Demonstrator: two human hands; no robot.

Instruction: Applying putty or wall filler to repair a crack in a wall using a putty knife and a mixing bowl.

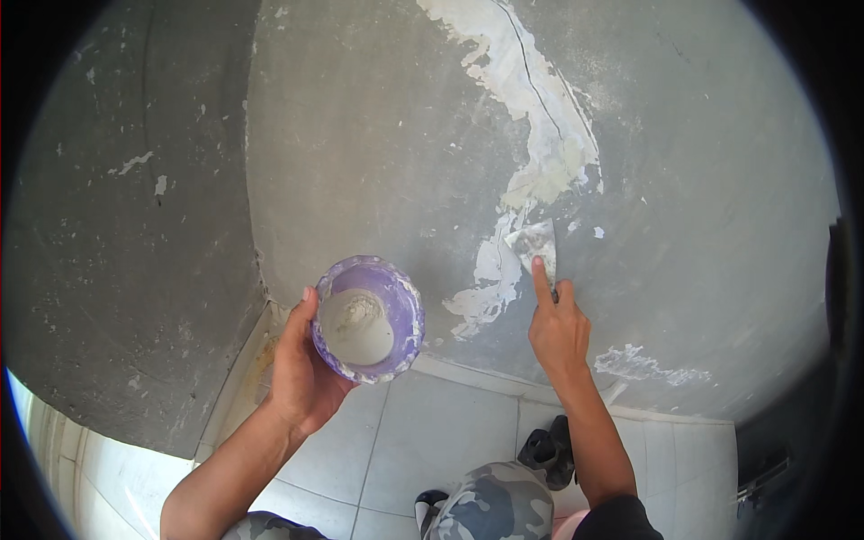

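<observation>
While the right hand (560, 331) presses a small metal putty knife (533, 245) flat against a grey wall (378, 144), its forefinger lies stretched along the blade and the other fingers are curled around the handle, which is hidden beneath them. The blade sits at about one o'clock from picture centre, touching the lower end of a long pale band of filler (531, 117). That band runs up the wall toward twelve o'clock, following a thin dark crack (540, 94).

At nine o'clock from the knife, the left hand (301, 369) cups a round purple bowl (368, 317) from below and from its left side, thumb on the rim, remaining fingers out of sight underneath. Grey-white filler lies in the bowl's bottom.

Judging by the coverage, the upper crack looks mostly filled, while the stretch below the blade is only patchy and unsmoothed. A separate smear (643, 362) at four o'clock looks rough too.

Counted: one knife, one bowl, two hands, one main filled band, one smaller smear. Below, a pale tiled floor (450, 450), camouflage-patterned trouser knees (499, 504) and one dark shoe (549, 450) show.
</observation>
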